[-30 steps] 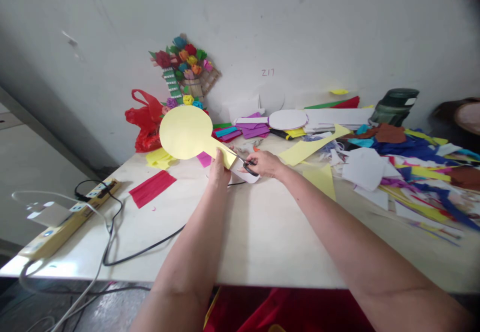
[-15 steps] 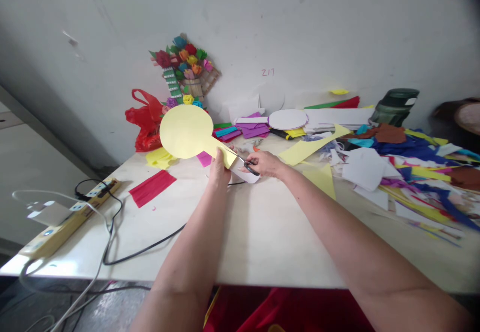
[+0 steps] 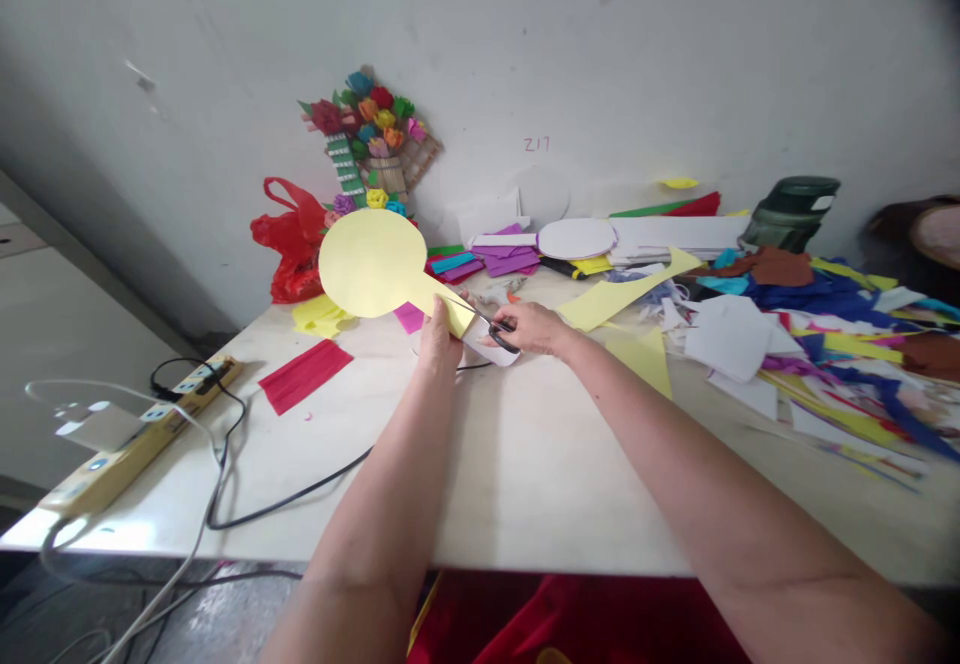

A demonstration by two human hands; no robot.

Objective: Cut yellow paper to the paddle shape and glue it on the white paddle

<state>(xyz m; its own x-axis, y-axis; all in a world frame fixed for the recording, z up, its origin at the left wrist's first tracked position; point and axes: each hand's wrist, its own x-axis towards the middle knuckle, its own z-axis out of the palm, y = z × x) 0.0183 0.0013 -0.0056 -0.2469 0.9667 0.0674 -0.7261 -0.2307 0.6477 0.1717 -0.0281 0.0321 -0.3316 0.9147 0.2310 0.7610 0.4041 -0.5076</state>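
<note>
**First inspector:** What do we record at centre frame?

**Second inspector:** The left hand (image 3: 439, 339) pinches the stem of the yellow paper paddle (image 3: 373, 264). The paddle's round head is raised left of centre, above the table (image 3: 525, 464). The right hand (image 3: 529, 327) is clenched through the handles of the black scissors (image 3: 501, 332), with the blades at the stem's edge. We cannot tell how far the blades gape.

**First inspector:** Hazards?

**Second inspector:** In our judgement the blades sit just beside the left fingertips, so a closing stroke could nick them. The wide head is unsupported and could sag or twist, and the cut could then wander or tear. We also flag the black cable (image 3: 300, 494) across the table at lower left, near the left forearm. A snag there could jolt the grip.
</note>
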